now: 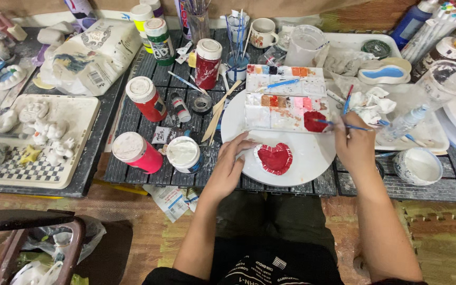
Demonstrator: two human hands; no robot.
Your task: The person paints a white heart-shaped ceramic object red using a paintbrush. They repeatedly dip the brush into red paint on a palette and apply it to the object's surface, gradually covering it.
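A small heart-shaped clay dish point(275, 158), painted red inside, sits on a round white plate point(307, 158). My left hand point(231, 161) rests on the plate with its fingertips against the dish's left rim. My right hand point(353, 145) holds a thin blue paintbrush point(339, 124) whose tip lies in a well of red paint on the white palette point(286, 100), at the back of the plate. A second blue brush point(282, 83) lies across the palette.
Red paint bottles point(144, 98) point(138, 152) point(207, 63), a white paint jar point(184, 154) and a green bottle point(160, 41) stand to the left. Unpainted white clay figures lie on a tray point(75, 113) at far left. A water cup point(418, 165), crumpled tissues point(369, 102) and a mug point(263, 32) are nearby.
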